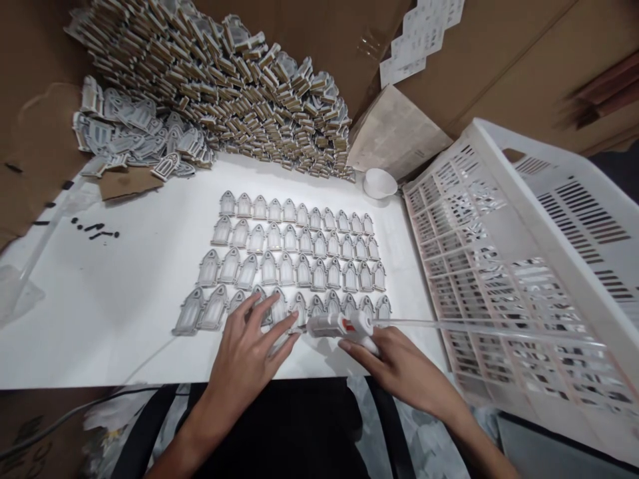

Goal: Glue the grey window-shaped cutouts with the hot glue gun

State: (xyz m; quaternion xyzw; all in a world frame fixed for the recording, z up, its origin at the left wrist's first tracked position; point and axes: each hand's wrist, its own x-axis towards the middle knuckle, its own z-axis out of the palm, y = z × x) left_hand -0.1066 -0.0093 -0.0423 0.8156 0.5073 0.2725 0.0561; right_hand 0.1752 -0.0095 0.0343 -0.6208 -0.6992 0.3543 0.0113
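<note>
The right hand [404,367] grips a white glue gun [327,326], its clear glue stick [489,326] trailing right, nozzle at the nearest of four rows of arched pieces [285,269] on the white worktop [124,293]. The left hand [249,346] spreads over that row; whether it pinches one I cannot tell. A slatted plastic crate [496,223] stands right.
</note>
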